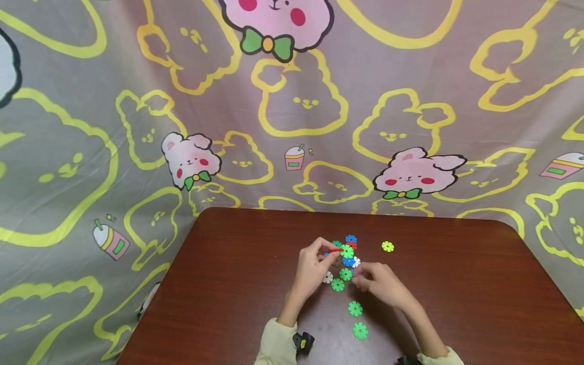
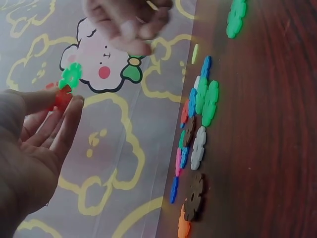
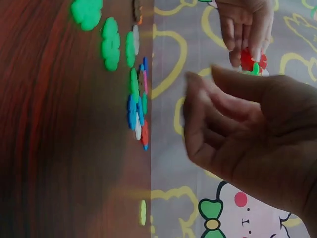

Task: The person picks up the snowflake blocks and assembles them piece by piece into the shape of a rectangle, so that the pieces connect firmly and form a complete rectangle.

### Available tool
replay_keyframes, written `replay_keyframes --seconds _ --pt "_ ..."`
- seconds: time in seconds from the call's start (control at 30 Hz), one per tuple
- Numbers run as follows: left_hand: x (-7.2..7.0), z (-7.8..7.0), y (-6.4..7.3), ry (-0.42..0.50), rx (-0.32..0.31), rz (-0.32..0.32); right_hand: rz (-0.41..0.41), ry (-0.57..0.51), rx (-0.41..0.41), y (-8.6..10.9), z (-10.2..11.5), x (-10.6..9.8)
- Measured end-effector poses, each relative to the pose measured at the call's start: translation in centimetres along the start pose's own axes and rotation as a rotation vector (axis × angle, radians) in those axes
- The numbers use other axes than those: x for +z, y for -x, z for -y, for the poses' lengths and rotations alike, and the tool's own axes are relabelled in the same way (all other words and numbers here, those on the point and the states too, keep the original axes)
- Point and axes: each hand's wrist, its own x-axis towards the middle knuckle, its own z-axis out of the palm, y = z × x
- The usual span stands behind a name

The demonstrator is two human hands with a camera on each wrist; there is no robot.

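Red disc [image 3: 252,58]: notched rim; pinched in left hand [image 1: 312,266], raised above table [image 1: 246,284]; edge-on in head view. Green disc [image 1: 347,251]: notched, centre hole; meets red disc's edge roughly crosswise.

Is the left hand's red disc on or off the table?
Off. In the left wrist view, the left hand pinches the red disc clear of the table, curtain behind it.

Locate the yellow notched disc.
In the head view, the yellow notched disc lies on the table, right of the disc cluster, beyond the right hand.
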Motion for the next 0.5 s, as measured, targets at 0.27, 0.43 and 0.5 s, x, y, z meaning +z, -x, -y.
replay_keyframes --seconds 0.27,0.43,0.5 --pt "-0.1 -0.2 0.1 0.112 -0.054 -0.030 0.198 0.154 -0.022 0.3 -0.7 1.2" --pt "-0.2 -0.2 0.1 0.143 -0.092 -0.036 0.195 0.248 0.051 0.4 -0.6 2.2" --pt "-0.2 -0.3 0.1 0.158 -0.091 -0.041 0.182 0.272 0.079 0.4 -0.6 2.5"
